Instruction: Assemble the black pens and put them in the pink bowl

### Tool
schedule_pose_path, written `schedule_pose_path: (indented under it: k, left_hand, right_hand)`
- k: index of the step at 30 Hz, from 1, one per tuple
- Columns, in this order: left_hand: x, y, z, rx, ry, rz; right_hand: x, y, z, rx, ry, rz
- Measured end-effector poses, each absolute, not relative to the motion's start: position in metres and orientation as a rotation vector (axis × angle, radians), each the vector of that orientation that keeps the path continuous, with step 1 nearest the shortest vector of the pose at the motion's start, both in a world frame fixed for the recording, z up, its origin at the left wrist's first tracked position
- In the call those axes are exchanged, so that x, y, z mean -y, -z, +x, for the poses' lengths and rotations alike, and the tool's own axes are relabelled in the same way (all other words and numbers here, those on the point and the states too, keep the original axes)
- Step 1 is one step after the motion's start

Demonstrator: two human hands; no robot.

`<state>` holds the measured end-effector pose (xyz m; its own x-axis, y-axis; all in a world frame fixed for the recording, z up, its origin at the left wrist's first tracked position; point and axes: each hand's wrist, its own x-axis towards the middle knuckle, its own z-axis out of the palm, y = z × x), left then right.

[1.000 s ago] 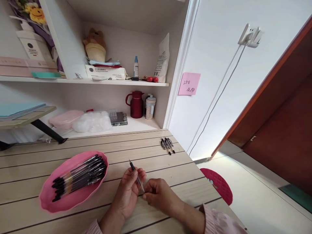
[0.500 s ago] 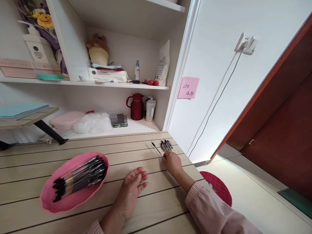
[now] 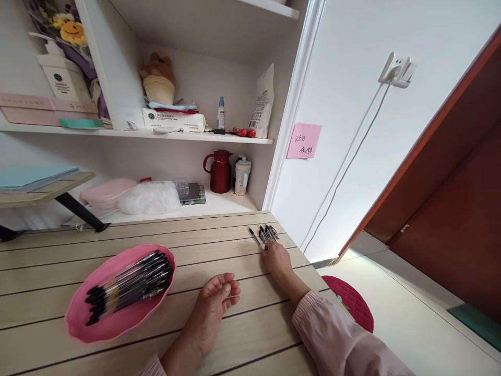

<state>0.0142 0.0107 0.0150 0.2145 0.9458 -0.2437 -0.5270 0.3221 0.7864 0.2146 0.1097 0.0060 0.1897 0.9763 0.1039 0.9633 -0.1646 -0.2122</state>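
My right hand [image 3: 276, 259] is closed on the near end of a black-capped pen [image 3: 255, 237], its cap pointing away from me toward the far edge. Just right of that pen lies a short row of similar black pens [image 3: 268, 232], partly hidden behind my fingers. My left hand [image 3: 219, 295] rests at the middle of the table with its fingers loosely curled apart and nothing in it. To its left stands a pink oval bowl [image 3: 74, 322] with a wavy rim. Inside it lies a bundle of many black-capped clear pens [image 3: 129, 284].
The slatted wooden table [image 3: 219, 240] ends at the right, beside a red round stool seat [image 3: 352, 303]. Behind it are white shelves with a red jug [image 3: 221, 172], a pale cup [image 3: 241, 177] and a plastic bag [image 3: 149, 198]. A small riser [image 3: 47, 189] stands at left.
The pen in my right hand has moved slightly right, closer to the row of pens. My left hand has shifted a little, its fingers curling in more.
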Motion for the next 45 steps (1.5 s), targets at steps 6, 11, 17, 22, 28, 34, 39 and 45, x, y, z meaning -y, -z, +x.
schedule_pose_path:
  k: [6, 11, 17, 22, 28, 34, 39, 45]
  left_hand:
    - [-0.01, -0.017, 0.014, -0.819, -1.122, 0.626]
    - [-0.01, -0.017, 0.014, -0.811, -1.116, 0.631]
    - [-0.011, -0.018, 0.014, -0.814, -1.11, 0.636]
    - [-0.011, -0.017, 0.013, -0.81, -1.106, 0.644]
    - [-0.011, -0.015, 0.013, -0.8, -1.108, 0.659]
    - [-0.011, -0.013, 0.013, -0.792, -1.103, 0.677]
    - [-0.011, -0.013, 0.013, -0.782, -1.112, 0.685]
    - [-0.01, -0.014, 0.013, -0.789, -1.11, 0.675]
  right_hand:
    - [-0.112, -0.004, 0.212, 1.847, -0.093, -2.245]
    - [-0.113, -0.004, 0.213, 1.838, -0.089, -2.241]
    - [-0.111, -0.004, 0.213, 1.833, -0.09, -2.214]
    - [-0.11, -0.016, 0.22, 1.778, -0.102, -2.184]
    - [-0.11, -0.037, 0.253, 1.657, -0.11, -2.139]
    - [-0.103, -0.025, 0.242, 1.78, -0.184, -2.131]
    - [-0.104, -0.014, 0.22, 1.838, -0.142, -2.193]
    - [-0.109, -0.013, 0.218, 1.883, -0.114, -2.284]
